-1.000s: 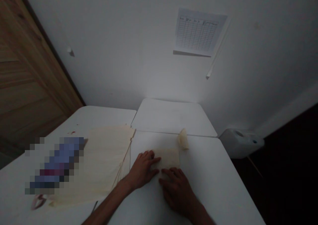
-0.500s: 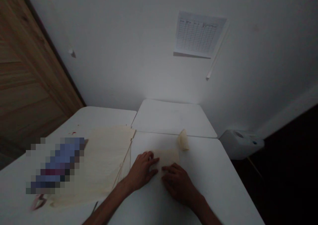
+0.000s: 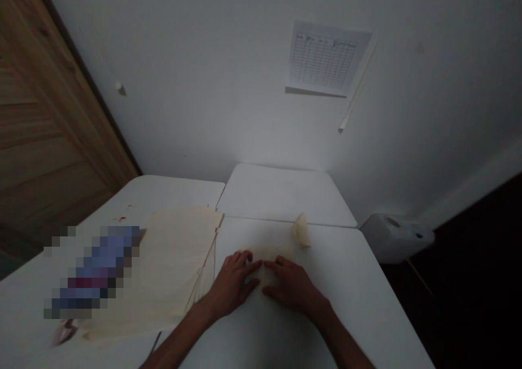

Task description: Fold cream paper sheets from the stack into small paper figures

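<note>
A small cream piece of thin fabric or paper (image 3: 271, 252) lies flat on the white table; the dim light hides which it is. My left hand (image 3: 235, 279) rests on its left side, index finger and thumb stretched out and apart. From the right, my right hand (image 3: 291, 283) presses on the same piece, its index finger and thumb also spread. The two index fingertips nearly meet at the middle. Both hands cover much of the piece. Just beyond my right hand stands a curled cream scrap (image 3: 302, 232).
Large cream sheets (image 3: 179, 266) are stacked at the left, with a blurred-out blue item (image 3: 108, 260) on them. The table (image 3: 346, 304) has seams between its tops. A white plastic container (image 3: 397, 237) stands beyond the right edge. A printed form (image 3: 326, 59) hangs on the wall.
My right hand has moved slightly up and its index finger now points toward the left index fingertip, with the thumb more apart. My left hand has hardly moved.
</note>
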The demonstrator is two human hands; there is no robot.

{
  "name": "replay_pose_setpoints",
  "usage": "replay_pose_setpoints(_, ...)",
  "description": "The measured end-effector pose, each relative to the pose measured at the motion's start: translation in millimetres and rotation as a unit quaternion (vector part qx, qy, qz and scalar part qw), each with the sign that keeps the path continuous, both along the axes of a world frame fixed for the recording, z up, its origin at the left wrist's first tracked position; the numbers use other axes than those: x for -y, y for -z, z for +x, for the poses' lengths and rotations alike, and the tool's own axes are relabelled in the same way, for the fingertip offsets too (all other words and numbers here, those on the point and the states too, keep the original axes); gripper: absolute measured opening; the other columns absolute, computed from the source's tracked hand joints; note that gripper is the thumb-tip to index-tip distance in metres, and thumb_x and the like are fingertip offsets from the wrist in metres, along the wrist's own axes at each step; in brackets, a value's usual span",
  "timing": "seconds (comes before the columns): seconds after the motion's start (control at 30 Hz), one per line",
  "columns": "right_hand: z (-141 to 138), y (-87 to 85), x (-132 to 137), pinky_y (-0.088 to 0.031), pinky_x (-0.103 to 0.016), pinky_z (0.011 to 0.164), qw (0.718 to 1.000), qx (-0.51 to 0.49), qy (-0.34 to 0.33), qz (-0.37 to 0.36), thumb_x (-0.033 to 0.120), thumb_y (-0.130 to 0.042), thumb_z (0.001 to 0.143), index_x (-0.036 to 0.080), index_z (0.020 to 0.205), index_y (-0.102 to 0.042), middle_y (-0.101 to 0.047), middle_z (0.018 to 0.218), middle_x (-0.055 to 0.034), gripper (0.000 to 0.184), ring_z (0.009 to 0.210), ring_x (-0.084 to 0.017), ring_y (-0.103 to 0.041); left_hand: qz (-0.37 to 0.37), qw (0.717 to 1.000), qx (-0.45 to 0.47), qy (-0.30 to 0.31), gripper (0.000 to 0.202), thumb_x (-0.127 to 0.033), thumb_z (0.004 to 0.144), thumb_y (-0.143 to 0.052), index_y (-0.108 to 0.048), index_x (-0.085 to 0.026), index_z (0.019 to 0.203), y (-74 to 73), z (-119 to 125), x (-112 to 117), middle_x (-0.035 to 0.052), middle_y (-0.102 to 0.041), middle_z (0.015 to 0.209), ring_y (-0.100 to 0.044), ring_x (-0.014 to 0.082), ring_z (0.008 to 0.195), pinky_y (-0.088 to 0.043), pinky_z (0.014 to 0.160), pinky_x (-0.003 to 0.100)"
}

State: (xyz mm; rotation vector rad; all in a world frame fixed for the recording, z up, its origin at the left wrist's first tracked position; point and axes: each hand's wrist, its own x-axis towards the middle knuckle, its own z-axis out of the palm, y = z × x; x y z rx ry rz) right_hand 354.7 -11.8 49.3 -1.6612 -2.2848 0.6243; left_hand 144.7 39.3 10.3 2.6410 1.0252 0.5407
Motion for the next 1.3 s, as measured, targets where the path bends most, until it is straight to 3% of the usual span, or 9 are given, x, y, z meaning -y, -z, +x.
replay_pose_setpoints(0.4,-5,-0.2,0,-0.041,-0.032,0.088,1.0,0.024,0.0,-0.002,0.043,-0.066,0.077,0.03,0.133,-0.045,-0.057,0.112,-0.0048,0.061,0.1,-0.023,-0.057,0.0,1.0,-0.008,-0.002,0.05,-0.027,0.089,-0.056,-0.044,-0.036,0.136,-0.9,0,1,0.0069,-0.048,0.121,-0.044,0.0267,0.109,-0.038,0.092,0.043)
replay_pose_setpoints(0.87,-6,-4.4,0,-0.042,-0.033,0.092,0.999,0.035,-0.003,-0.005,0.046,-0.066,0.077,0.025,0.134,-0.047,-0.058,0.117,-0.0085,0.064,0.104,-0.025,-0.057,0.01,1.0,0.025,-0.01,0.041,-0.027,0.086,-0.06,-0.055,-0.03,0.127,4.5,-1,2,0.0078,-0.051,0.121,-0.046,0.0269,0.112,-0.039,0.094,0.043)
replay_pose_setpoints(1.3,-8,-4.9,-1,-0.043,-0.036,0.089,0.998,0.056,0.012,-0.013,0.049,-0.067,0.074,0.025,0.135,-0.046,-0.058,0.119,-0.0094,0.069,0.104,-0.028,-0.059,0.025,0.989,0.046,-0.135,0.032,-0.028,0.083,-0.064,-0.064,-0.03,0.114,8.4,2,12,0.006,-0.054,0.115,-0.05,0.0264,0.108,-0.04,0.09,0.042)
